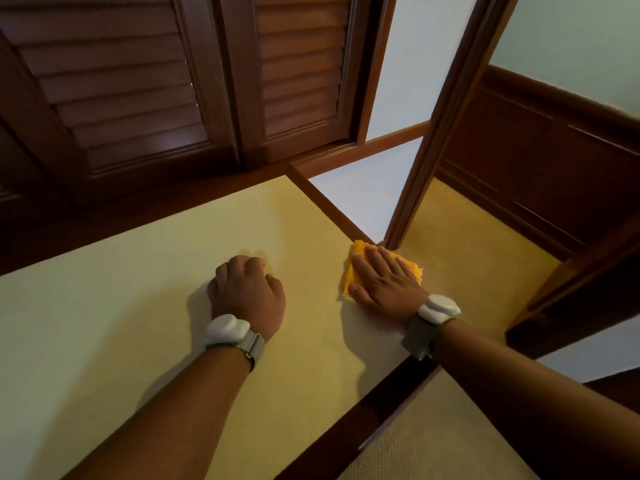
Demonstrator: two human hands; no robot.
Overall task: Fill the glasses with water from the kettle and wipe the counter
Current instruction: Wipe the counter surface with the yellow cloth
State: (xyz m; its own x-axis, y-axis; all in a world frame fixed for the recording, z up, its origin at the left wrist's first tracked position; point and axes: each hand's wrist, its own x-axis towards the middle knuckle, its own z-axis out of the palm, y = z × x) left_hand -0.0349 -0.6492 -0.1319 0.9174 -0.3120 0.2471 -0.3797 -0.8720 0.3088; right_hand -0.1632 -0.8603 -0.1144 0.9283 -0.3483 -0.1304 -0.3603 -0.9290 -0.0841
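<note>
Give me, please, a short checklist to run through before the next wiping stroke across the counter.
1. Right hand pressed flat on the orange cloth: ok.
2. Cloth lying on the counter, near its right edge: ok.
3. Left hand out of a leftward stroke's path: not ok, it rests curled on the counter beside the cloth.
4. Kettle and glasses clear of the stroke: cannot tell, neither is in view.
5. Water left on the surface: cannot tell.

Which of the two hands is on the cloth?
The right hand, lying flat and pressing on the yellow cloth. The left hand is curled into a fist on the bare counter, holding nothing.
</note>
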